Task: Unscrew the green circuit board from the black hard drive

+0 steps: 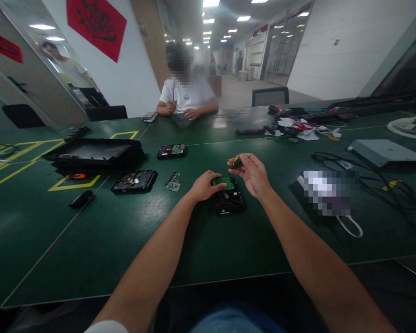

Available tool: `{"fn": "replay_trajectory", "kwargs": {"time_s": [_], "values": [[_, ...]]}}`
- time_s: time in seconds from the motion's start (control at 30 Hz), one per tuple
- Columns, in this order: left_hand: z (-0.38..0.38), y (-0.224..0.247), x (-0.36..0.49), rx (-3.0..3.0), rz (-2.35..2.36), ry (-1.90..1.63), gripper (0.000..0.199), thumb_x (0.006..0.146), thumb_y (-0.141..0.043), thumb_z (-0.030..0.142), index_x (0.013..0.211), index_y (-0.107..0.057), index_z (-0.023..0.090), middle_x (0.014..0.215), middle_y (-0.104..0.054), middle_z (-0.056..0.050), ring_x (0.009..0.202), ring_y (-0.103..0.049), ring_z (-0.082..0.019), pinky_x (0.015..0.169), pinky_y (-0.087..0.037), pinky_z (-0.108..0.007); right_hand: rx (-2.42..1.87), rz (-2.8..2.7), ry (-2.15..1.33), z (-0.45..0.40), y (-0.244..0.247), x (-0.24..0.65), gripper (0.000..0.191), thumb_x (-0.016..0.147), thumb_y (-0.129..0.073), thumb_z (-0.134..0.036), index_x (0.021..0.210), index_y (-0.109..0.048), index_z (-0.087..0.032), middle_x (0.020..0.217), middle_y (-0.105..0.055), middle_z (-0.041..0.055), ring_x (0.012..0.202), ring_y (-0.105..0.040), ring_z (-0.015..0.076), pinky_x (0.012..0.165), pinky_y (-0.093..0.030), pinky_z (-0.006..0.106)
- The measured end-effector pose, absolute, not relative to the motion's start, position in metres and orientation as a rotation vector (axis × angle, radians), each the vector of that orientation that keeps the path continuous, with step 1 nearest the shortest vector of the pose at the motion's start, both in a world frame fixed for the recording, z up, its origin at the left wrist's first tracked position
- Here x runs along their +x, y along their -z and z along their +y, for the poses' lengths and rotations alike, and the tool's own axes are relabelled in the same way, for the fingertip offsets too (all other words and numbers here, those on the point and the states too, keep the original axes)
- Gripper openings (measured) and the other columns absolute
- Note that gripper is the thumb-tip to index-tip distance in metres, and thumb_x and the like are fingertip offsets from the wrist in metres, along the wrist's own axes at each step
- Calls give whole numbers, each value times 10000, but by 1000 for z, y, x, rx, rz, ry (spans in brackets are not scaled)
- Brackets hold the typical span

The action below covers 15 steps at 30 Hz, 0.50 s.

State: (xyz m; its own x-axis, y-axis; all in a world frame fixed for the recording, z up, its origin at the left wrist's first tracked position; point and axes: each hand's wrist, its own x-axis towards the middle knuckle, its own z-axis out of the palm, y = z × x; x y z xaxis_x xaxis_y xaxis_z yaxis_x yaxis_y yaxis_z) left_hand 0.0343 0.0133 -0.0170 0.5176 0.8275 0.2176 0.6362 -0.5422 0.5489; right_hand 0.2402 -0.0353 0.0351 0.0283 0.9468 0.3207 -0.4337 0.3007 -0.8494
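Note:
In front of me on the green table lies a black hard drive with a green circuit board on its far part. My left hand grips the drive's left side, thumb resting on the board. Just above the drive's far right corner, my right hand is closed around a small screwdriver with a yellow and dark green handle. Its tip is hard to make out and seems apart from the drive. To the left are loose circuit boards and a second hard drive showing its inside.
Another hard drive lies farther back, near a black tray. A white pixelated device, black cables and a grey metal box are at right. A co-worker sits across the table; another person stands far left.

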Motion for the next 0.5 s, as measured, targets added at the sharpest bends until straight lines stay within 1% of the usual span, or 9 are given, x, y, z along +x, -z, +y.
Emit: {"fn": "replay_trajectory", "kwargs": {"time_s": [0.1, 0.23, 0.3, 0.4, 0.5], "values": [[13, 17, 34, 2366, 1190, -662, 564, 913, -681, 586, 1324, -702, 200, 1232, -684, -112, 1114, -676, -277, 1022, -531, -409, -622, -1037, -1192, -35, -35, 241, 274, 891, -754, -518, 960, -695, -260, 965, -751, 20, 974, -718, 204, 811, -647, 364], [13, 17, 34, 2360, 1200, -654, 579, 910, -687, 587, 1327, -701, 186, 1235, -684, -122, 1118, -675, -284, 1029, -530, -417, -699, -1053, -1159, -35, -37, 242, 277, 864, -790, -494, 1050, -741, -295, 948, -725, 9, 931, -688, 183, 708, -638, 299], [13, 17, 34, 2349, 1207, -654, 573, 907, -695, 583, 1330, -700, 198, 1245, -682, -118, 1128, -673, -283, 1036, -528, -418, -735, -1054, -1130, -35, -37, 242, 279, 847, -802, -505, 1038, -760, -306, 982, -716, 9, 931, -674, 176, 685, -630, 278], [13, 17, 34, 2337, 1225, -644, 566, 904, -699, 583, 1336, -696, 217, 1259, -677, -110, 1128, -674, -281, 1037, -528, -422, -742, -1043, -1107, -34, -36, 242, 262, 832, -813, -515, 965, -767, -294, 1034, -710, 13, 951, -665, 175, 698, -631, 275], [13, 16, 34, 2342, 1221, -636, 578, 906, -693, 592, 1336, -698, 206, 1245, -678, -116, 1110, -678, -282, 1022, -533, -424, -708, -1038, -1128, -33, -35, 241, 267, 847, -799, -518, 958, -753, -280, 995, -711, 15, 960, -679, 181, 735, -636, 293]]}}
